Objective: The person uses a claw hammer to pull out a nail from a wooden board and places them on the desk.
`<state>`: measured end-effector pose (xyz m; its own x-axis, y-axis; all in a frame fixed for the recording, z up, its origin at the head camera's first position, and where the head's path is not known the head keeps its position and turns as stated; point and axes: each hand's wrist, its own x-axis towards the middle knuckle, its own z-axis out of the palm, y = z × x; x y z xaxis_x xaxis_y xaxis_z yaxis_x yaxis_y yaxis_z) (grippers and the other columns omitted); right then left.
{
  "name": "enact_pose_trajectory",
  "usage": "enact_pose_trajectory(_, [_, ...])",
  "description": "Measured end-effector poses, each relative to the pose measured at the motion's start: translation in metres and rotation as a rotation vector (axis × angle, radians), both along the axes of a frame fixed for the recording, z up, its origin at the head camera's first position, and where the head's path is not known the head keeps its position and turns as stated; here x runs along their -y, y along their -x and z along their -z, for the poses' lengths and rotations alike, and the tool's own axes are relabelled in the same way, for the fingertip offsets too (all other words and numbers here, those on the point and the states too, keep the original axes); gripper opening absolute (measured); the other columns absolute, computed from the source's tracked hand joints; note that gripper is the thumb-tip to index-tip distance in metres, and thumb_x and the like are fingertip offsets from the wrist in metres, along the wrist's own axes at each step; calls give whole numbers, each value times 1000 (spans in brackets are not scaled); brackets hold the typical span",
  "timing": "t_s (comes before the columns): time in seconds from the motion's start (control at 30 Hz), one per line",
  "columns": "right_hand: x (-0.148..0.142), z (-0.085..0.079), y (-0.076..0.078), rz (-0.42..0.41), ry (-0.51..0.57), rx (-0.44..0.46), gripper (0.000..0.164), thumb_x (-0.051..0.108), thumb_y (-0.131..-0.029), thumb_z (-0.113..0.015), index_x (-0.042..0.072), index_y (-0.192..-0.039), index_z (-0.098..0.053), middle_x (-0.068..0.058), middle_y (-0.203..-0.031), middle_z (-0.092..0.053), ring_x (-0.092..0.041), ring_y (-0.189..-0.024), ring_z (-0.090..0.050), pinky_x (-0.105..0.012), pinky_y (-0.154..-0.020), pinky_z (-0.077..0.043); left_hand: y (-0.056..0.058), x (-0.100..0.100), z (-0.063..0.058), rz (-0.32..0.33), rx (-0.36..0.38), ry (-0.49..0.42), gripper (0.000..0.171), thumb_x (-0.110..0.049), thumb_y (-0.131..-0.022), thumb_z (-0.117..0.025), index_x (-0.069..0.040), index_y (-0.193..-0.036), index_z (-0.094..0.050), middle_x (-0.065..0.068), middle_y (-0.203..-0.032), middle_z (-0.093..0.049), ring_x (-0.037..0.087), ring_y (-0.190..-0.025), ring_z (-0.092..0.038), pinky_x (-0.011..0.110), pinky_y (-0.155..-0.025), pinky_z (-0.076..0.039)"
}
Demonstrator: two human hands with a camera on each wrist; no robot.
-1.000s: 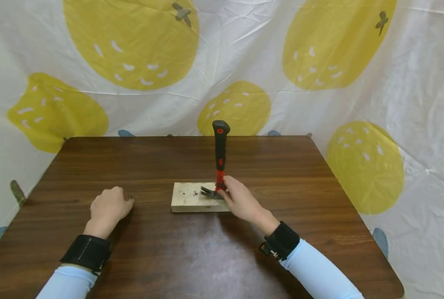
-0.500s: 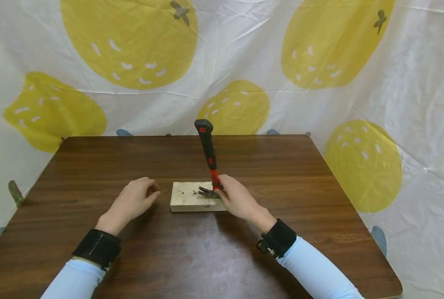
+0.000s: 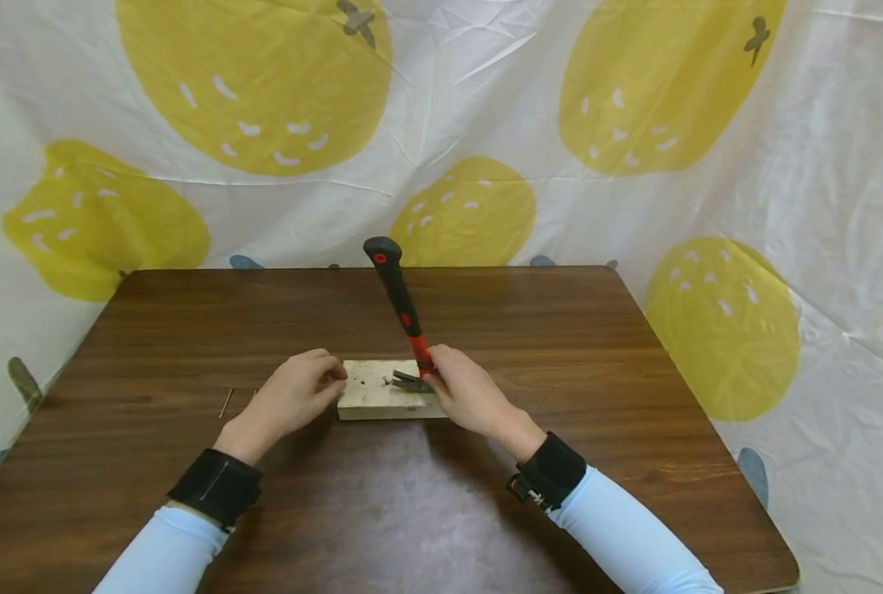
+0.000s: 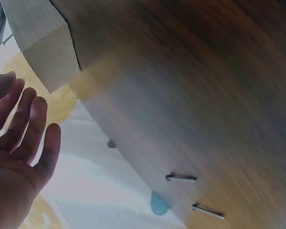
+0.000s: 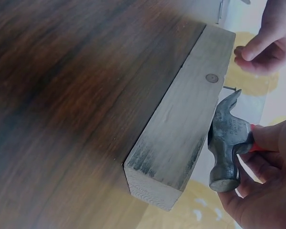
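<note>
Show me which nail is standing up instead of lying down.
The nail sticking up from the wooden block, beside the hammer's claw; the other two nails lie flat on the table.

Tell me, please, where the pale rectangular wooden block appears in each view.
Head: wooden block slightly below and left of centre.
Left wrist: wooden block at top left, partly cut off.
Right wrist: wooden block slanting through the middle.
Shared landmark: the bare left hand, near it.
</note>
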<state>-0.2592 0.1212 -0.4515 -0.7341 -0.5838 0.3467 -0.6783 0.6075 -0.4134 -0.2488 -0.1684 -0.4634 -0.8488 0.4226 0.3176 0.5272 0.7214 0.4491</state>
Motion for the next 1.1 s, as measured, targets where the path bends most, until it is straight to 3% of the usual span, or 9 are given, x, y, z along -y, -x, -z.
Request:
enact_pose_trajectory(0.3, [5, 0, 1, -3, -11, -22, 13, 6, -101, -66, 2, -111, -60, -7, -98, -62, -23, -89, -61, -41, -78, -51, 3, -9, 4, 54, -82, -6, 9, -4, -89, -78, -3, -96, -73, 7, -96, -66, 28, -91, -64, 46, -81, -53])
enact_pose_trajectory(0.57, [6, -1, 1, -2, -20, -47, 11, 6, -100, -67, 4, -109, -61, -4, -95, -62, -21, -86, -61, -40, -76, -51, 1, -15, 7, 73, -53, 11, 15, -9, -91, -77, -2, -104, -74, 9, -104, -67, 29, -96, -62, 47, -83, -51])
enact_pose_trajectory(0.73, [8, -3, 1, 3, -30, -41, 10, 8, -100, -67, 6, -109, -62, -3, -95, -62, -21, -86, -61, -40, -75, -51, 0, -16, 8, 84, -72, 33, 19, -11, -90, -80, -1, -106, -75, 10, -104, -67, 30, -96, -62, 48, -82, -51])
enact_pose_trajectory(1.1, [13, -7, 2, 7, -49, -23, 12, 11, -101, -67, 7, -111, -62, -3, -95, -62, -20, -86, -61, -39, -74, -52, -2, -17, 6, 55, -45, 77, 24, -14, -90, -81, -2, -110, -77, 11, -108, -66, 33, -101, -62, 50, -86, -52])
